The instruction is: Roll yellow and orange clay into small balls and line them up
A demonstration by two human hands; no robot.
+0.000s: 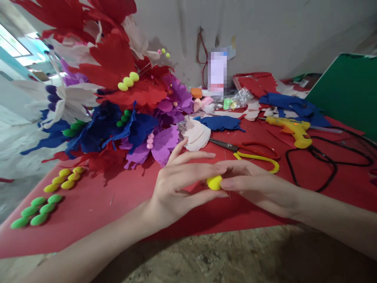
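Between my two hands, over the front of the red tabletop (182, 220), is a small yellow ball (215, 182). My left hand (182, 179) pinches it from the left with thumb and index finger, its other fingers stretched out. From the right, the fingertips of my right hand (253, 184) press on the same ball. A thin line, like a wire or thread, shows below the fingertips. Just beyond my hands lie scissors (235, 148) with red and yellow handles. White petal pieces (194, 134) and a blue petal piece (221, 123) rest behind them.
Large cloth-like flowers (118, 78) in several colours fill the left. Yellow balls (65, 179) and green balls (39, 210) lie in short rows at the left edge. A yellow glue gun (294, 129) with a black cord (332, 161) and a green board (347, 90) are on the right.
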